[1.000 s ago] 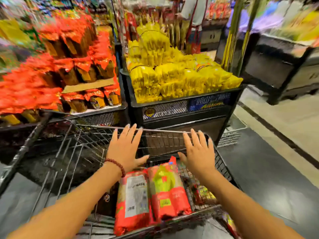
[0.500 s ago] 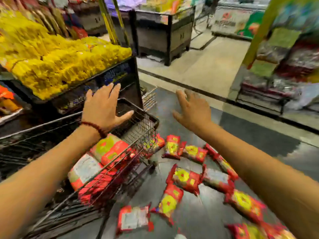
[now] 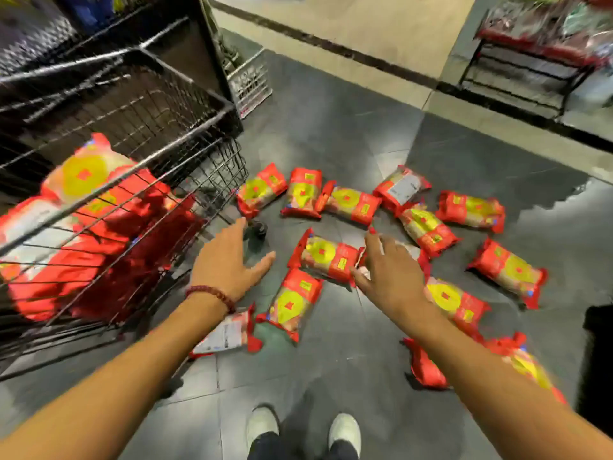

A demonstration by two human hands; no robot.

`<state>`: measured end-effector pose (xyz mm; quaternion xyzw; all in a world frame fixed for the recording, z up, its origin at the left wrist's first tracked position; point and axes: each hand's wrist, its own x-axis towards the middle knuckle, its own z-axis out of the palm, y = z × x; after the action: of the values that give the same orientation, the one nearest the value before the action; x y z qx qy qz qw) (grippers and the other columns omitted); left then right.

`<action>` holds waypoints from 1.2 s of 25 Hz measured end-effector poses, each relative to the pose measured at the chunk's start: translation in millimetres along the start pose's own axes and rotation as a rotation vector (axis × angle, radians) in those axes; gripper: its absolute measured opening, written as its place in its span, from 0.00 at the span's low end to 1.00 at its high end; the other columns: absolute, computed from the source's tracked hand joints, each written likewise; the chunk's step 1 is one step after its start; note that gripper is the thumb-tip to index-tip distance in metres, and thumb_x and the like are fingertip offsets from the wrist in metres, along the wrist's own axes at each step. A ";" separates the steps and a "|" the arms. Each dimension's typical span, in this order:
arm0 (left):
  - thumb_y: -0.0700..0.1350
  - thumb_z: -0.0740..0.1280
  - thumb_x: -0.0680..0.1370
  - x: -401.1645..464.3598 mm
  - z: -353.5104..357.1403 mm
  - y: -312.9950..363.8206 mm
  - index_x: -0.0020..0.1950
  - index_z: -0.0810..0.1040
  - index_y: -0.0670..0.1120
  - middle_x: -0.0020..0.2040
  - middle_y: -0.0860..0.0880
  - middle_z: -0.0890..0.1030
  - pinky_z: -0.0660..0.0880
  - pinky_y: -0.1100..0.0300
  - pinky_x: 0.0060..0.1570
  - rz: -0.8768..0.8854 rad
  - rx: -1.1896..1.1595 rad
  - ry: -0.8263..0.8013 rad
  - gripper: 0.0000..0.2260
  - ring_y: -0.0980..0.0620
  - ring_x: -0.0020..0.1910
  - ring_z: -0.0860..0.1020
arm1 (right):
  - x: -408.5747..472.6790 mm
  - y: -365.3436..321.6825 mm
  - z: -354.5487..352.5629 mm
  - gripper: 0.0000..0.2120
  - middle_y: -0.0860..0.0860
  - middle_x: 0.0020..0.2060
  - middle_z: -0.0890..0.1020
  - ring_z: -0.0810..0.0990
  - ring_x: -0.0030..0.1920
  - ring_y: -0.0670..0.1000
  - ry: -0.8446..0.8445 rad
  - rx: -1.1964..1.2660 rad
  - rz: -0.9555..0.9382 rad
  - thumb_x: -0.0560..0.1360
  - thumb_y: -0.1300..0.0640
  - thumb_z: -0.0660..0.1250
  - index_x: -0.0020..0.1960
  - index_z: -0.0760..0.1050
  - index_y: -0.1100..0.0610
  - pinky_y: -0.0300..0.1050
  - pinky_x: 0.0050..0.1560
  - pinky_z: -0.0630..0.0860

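Note:
Several red packets with yellow discs lie scattered on the dark tiled floor; one packet [image 3: 326, 257] sits between my hands, another [image 3: 292, 303] just below it. More red packets [image 3: 89, 207] are piled in the wire shopping cart [image 3: 199, 151] on the left. My left hand [image 3: 229, 260], with a bead bracelet on the wrist, reaches down with spread fingers beside the cart's front corner and holds nothing. My right hand [image 3: 391, 273] stretches out, fingers straight, over the packets on the floor, empty. Whether it touches a packet is unclear.
A dark display bin [image 3: 185, 38] stands behind the cart, with a white crate [image 3: 250, 81] beside it. A low red-topped rack [image 3: 530, 61] stands at the far right. My white shoes [image 3: 262, 423] are at the bottom. A black object [image 3: 597, 360] is at the right edge.
My view has swung from the shelves down to the floor. Both hands left the cart's rim and have dropped toward the scattered packets.

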<state>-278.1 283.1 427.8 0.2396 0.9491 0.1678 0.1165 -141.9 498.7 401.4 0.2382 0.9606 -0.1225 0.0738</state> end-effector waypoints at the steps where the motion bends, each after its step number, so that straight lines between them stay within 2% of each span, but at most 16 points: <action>1: 0.63 0.66 0.72 -6.5 40.1 -26.7 0.72 0.65 0.42 0.68 0.40 0.74 0.71 0.49 0.63 -0.135 -0.066 -0.045 0.36 0.41 0.65 0.74 | 4.5 -2.1 42.9 0.31 0.62 0.58 0.76 0.76 0.55 0.64 -0.047 0.011 -0.013 0.72 0.44 0.66 0.69 0.66 0.59 0.53 0.45 0.75; 3: 0.61 0.67 0.73 -19.3 119.7 -82.0 0.73 0.63 0.42 0.70 0.40 0.72 0.70 0.48 0.65 -0.382 -0.155 -0.117 0.36 0.41 0.68 0.72 | 14.0 -10.3 130.0 0.31 0.60 0.61 0.74 0.75 0.58 0.62 -0.136 0.004 -0.034 0.73 0.43 0.64 0.71 0.62 0.57 0.52 0.47 0.75; 7: 0.57 0.69 0.73 -27.5 252.9 -186.4 0.70 0.67 0.41 0.66 0.37 0.75 0.70 0.51 0.63 -0.738 -0.310 -0.090 0.31 0.40 0.64 0.74 | 37.5 -23.9 288.8 0.32 0.58 0.65 0.70 0.71 0.63 0.60 -0.271 -0.002 -0.038 0.75 0.43 0.60 0.74 0.56 0.55 0.52 0.51 0.74; 9: 0.61 0.69 0.70 -24.4 318.6 -239.3 0.72 0.65 0.41 0.68 0.37 0.73 0.68 0.50 0.66 -0.880 -0.414 -0.078 0.38 0.39 0.67 0.72 | 52.1 -26.6 366.7 0.32 0.58 0.64 0.71 0.71 0.63 0.60 -0.319 0.011 0.009 0.75 0.43 0.60 0.74 0.56 0.56 0.52 0.52 0.74; 11: 0.66 0.66 0.62 -20.9 377.9 -288.2 0.73 0.65 0.40 0.70 0.37 0.71 0.67 0.50 0.68 -0.993 -0.487 -0.050 0.46 0.39 0.68 0.71 | 68.9 -27.1 435.2 0.32 0.60 0.62 0.72 0.71 0.63 0.61 -0.379 0.036 0.063 0.75 0.43 0.60 0.72 0.58 0.59 0.53 0.55 0.73; 14: 0.65 0.70 0.67 -11.7 448.3 -345.3 0.70 0.69 0.37 0.69 0.37 0.72 0.67 0.51 0.67 -1.174 -0.556 0.008 0.43 0.38 0.67 0.71 | 103.4 -23.7 519.4 0.34 0.63 0.62 0.73 0.73 0.63 0.63 -0.428 0.059 0.179 0.76 0.42 0.60 0.70 0.59 0.66 0.53 0.60 0.72; 16: 0.66 0.70 0.67 -4.5 488.4 -379.6 0.66 0.73 0.38 0.63 0.37 0.77 0.72 0.49 0.62 -1.306 -0.739 0.083 0.39 0.38 0.60 0.76 | 130.8 -24.1 562.0 0.35 0.66 0.64 0.73 0.73 0.64 0.63 -0.502 0.147 0.294 0.78 0.40 0.55 0.69 0.62 0.70 0.53 0.62 0.70; 18: 0.70 0.67 0.65 2.4 511.9 -400.7 0.56 0.78 0.38 0.48 0.39 0.81 0.75 0.55 0.44 -1.400 -0.931 0.117 0.37 0.42 0.43 0.79 | 157.0 -28.8 595.5 0.38 0.68 0.64 0.73 0.73 0.63 0.65 -0.483 0.273 0.394 0.77 0.37 0.53 0.66 0.66 0.72 0.53 0.63 0.69; 19: 0.71 0.67 0.64 6.7 519.3 -407.0 0.56 0.78 0.38 0.46 0.40 0.81 0.74 0.57 0.42 -1.423 -0.952 0.111 0.39 0.43 0.41 0.79 | 168.6 -32.1 606.6 0.43 0.69 0.65 0.71 0.72 0.65 0.65 -0.422 0.294 0.432 0.75 0.35 0.55 0.68 0.61 0.75 0.54 0.64 0.68; 21: 0.72 0.71 0.58 13.1 532.0 -421.1 0.63 0.75 0.39 0.56 0.39 0.80 0.75 0.53 0.51 -1.370 -0.829 0.191 0.46 0.38 0.53 0.79 | 185.6 -41.1 616.2 0.49 0.68 0.68 0.65 0.69 0.66 0.67 -0.286 0.292 0.413 0.73 0.36 0.62 0.73 0.48 0.74 0.55 0.64 0.67; 23: 0.71 0.75 0.46 16.8 548.5 -442.1 0.65 0.74 0.42 0.61 0.39 0.79 0.75 0.49 0.59 -1.155 -0.643 0.250 0.54 0.39 0.59 0.78 | 195.3 -49.3 616.2 0.50 0.65 0.68 0.64 0.70 0.65 0.67 -0.276 0.273 0.236 0.71 0.38 0.67 0.75 0.45 0.66 0.56 0.62 0.69; 25: 0.69 0.77 0.39 24.4 551.0 -446.9 0.65 0.70 0.44 0.60 0.44 0.79 0.75 0.47 0.61 -1.038 -0.660 0.237 0.59 0.44 0.58 0.79 | 199.7 -59.2 618.0 0.50 0.62 0.64 0.66 0.71 0.63 0.66 -0.345 0.319 0.030 0.68 0.40 0.71 0.76 0.46 0.58 0.55 0.62 0.69; 27: 0.62 0.79 0.41 31.4 551.1 -440.3 0.66 0.66 0.44 0.58 0.48 0.76 0.74 0.48 0.61 -0.966 -0.795 0.247 0.56 0.47 0.56 0.77 | 195.2 -65.4 626.1 0.52 0.61 0.63 0.66 0.71 0.64 0.64 -0.433 0.382 -0.043 0.67 0.40 0.72 0.77 0.44 0.53 0.51 0.63 0.69; 28: 0.59 0.80 0.43 32.2 551.4 -437.2 0.66 0.67 0.45 0.57 0.49 0.77 0.74 0.49 0.61 -0.959 -0.818 0.246 0.54 0.49 0.54 0.77 | 190.3 -66.7 630.2 0.53 0.61 0.64 0.66 0.71 0.64 0.64 -0.443 0.397 -0.024 0.66 0.40 0.73 0.77 0.43 0.54 0.50 0.63 0.69; 29: 0.56 0.83 0.46 33.3 549.9 -427.9 0.63 0.72 0.45 0.54 0.51 0.80 0.75 0.49 0.60 -0.936 -0.842 0.237 0.48 0.50 0.52 0.79 | 187.4 -66.1 633.2 0.54 0.62 0.65 0.67 0.71 0.64 0.63 -0.424 0.416 0.008 0.65 0.39 0.73 0.77 0.44 0.56 0.50 0.62 0.70; 30: 0.53 0.84 0.50 32.4 550.1 -424.4 0.56 0.77 0.47 0.48 0.53 0.83 0.77 0.51 0.58 -0.938 -0.883 0.210 0.37 0.51 0.48 0.81 | 186.3 -64.2 633.5 0.52 0.61 0.64 0.70 0.74 0.61 0.62 -0.393 0.433 0.030 0.63 0.39 0.75 0.75 0.50 0.58 0.50 0.58 0.72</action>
<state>-316.5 91.9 -239.9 -0.2881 0.8012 0.4957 0.1714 -282.8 354.2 -230.6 0.2342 0.8758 -0.3675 0.2077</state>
